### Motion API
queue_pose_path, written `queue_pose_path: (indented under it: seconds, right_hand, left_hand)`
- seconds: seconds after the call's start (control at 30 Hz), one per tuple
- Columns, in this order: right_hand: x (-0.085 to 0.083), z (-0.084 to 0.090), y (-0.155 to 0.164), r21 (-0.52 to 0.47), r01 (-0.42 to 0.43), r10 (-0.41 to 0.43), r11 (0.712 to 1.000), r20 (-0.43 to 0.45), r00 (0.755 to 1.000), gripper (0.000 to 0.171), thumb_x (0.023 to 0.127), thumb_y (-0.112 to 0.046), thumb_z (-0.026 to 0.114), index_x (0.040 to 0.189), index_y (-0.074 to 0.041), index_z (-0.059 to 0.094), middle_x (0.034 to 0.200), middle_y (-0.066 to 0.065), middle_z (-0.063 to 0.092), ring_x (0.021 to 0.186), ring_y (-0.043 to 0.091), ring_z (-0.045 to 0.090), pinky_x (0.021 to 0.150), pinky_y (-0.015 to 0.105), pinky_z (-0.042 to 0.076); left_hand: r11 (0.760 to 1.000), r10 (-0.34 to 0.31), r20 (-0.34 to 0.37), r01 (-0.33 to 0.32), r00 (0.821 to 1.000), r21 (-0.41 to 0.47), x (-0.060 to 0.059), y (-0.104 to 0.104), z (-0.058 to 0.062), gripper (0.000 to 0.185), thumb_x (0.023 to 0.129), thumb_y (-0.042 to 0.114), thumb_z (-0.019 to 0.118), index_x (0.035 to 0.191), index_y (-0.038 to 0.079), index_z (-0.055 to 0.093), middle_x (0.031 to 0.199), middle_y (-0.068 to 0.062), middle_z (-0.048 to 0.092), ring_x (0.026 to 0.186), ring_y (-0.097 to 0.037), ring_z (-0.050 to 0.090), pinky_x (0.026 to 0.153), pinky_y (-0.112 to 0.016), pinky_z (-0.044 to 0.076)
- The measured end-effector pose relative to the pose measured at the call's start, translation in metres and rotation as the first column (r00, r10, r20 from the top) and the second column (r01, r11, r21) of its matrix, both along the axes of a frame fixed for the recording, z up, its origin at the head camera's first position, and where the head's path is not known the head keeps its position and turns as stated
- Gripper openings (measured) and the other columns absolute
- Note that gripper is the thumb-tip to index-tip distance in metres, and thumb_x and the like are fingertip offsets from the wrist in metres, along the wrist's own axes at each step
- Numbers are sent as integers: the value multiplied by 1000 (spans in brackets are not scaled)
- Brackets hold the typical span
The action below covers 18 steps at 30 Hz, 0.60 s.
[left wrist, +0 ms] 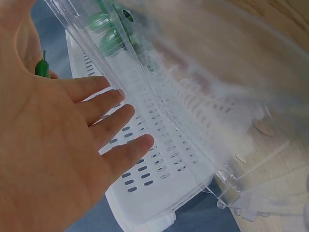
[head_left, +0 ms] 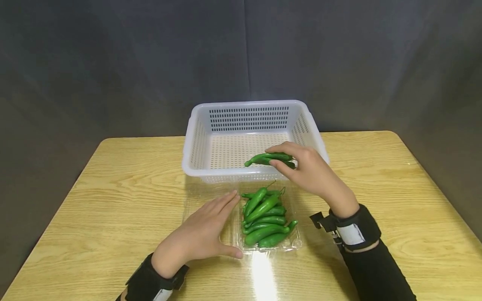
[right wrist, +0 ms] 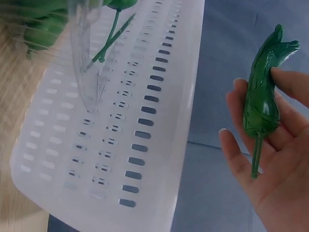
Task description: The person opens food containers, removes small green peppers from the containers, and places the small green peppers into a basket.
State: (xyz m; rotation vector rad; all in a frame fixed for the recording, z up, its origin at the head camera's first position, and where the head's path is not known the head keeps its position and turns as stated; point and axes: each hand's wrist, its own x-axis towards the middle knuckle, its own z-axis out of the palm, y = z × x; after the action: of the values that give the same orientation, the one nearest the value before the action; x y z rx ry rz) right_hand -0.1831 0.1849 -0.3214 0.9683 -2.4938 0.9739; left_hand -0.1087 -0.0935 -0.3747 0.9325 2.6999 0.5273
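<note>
My right hand (head_left: 308, 169) holds green chili peppers (head_left: 260, 159) between thumb and fingers, above the near right part of the white basket (head_left: 190, 142). In the right wrist view, the held peppers (right wrist: 260, 99) point their stem toward the palm. A clear plastic clamshell box (head_left: 297, 244) stands in front of the basket, filled with several green chili peppers (head_left: 265, 213). My left hand (head_left: 203, 230) spreads its straight fingers and thumb along the box's left side, holding nothing. Whether it touches the plastic I cannot tell.
The box's transparent lid (head_left: 193, 194) lies opened out to the left, partly under the left hand. The slotted basket stands near the back of the wooden table (head_left: 128, 188). Behind the table hangs a dark cloth (head_left: 150, 75).
</note>
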Motion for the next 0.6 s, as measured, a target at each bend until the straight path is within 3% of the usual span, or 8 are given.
queue_pose_path:
  seconds: [0.2, 0.6]
  right_hand:
    - [-10, 1, 2, 1, 49, -49, 999, 20, 999, 25, 94, -13, 70, 118, -6, 70, 113, 8, 70, 102, 21, 63, 84, 40, 52]
    - [-18, -8, 10, 144, 224, -220, 964, -42, 975, 27, 92, -17, 72, 117, -6, 70, 113, 11, 70, 103, 27, 62, 85, 46, 52]
  left_hand:
    - [1000, -9, -13, 9, 1000, 2, 0, 1, -1, 125, 69, 68, 76, 159, 5, 16, 165, -12, 9, 149, -33, 14, 120, -50, 15]
    - [1000, -11, -22, 11, 1000, 21, 1, -1, 0, 124, 70, 67, 76, 158, 4, 17, 165, -13, 13, 149, -33, 16, 119, -50, 16]
